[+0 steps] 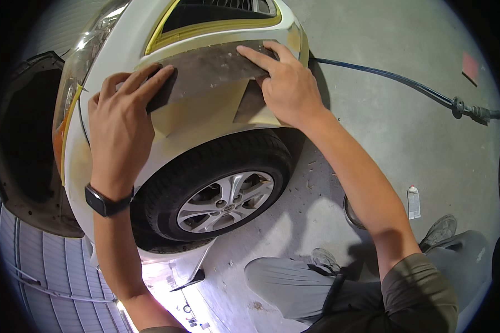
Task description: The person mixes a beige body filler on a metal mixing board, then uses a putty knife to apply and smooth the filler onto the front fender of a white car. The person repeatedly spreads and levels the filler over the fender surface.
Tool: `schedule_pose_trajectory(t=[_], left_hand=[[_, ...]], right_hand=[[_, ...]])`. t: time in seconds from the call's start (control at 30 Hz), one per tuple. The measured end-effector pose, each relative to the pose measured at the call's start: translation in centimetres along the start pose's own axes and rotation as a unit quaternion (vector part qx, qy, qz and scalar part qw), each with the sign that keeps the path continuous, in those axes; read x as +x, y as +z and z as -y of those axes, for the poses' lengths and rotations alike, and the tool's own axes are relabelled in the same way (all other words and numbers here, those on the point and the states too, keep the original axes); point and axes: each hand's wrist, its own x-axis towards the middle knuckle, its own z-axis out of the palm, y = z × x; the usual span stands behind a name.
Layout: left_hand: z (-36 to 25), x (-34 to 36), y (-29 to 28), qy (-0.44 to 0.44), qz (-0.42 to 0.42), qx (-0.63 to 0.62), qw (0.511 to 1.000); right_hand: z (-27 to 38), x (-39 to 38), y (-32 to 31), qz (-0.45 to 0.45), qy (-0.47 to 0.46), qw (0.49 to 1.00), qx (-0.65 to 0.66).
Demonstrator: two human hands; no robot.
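A long dark grey sheet (pixel 211 69), which looks like sandpaper, lies along the curved corner of a white car's bumper (pixel 200 114). The bumper has yellowish, sanded-looking patches. My left hand (pixel 122 122), a black watch on its wrist, grips the left end of the sheet with its fingers on top; its thumb is hidden. At the other end my right hand (pixel 291 91) pinches the sheet, two fingers stretched over its upper face. Below that hand a dark angular patch (pixel 251 104) shows; whether it is a folded part or shadow I cannot tell.
Beneath the bumper stands the car's wheel (pixel 228 202). Yellow masking tape (pixel 216 29) edges the grille opening above. A dark hose (pixel 394 73) crosses the concrete floor at the right, near a red piece (pixel 470 69) and a white tube (pixel 413 202). My bent knee (pixel 289 283) is close below.
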Motion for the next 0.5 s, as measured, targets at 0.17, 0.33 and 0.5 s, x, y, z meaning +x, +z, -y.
schedule_pose_trajectory(t=[0.17,0.33,0.5], left_hand=[[1.2,1.7,0.7,-0.015,0.014,-0.019,1.000],[1.3,2.1,1.0,-0.017,0.010,-0.013,1.000],[1.4,2.1,1.3,-0.006,0.021,-0.011,1.000]], right_hand=[[-0.7,2.9,-0.1,0.021,-0.009,1.000,0.008],[-1.5,3.5,0.8,-0.003,-0.029,1.000,0.009],[-1.9,3.5,1.3,0.002,-0.029,0.999,0.025]])
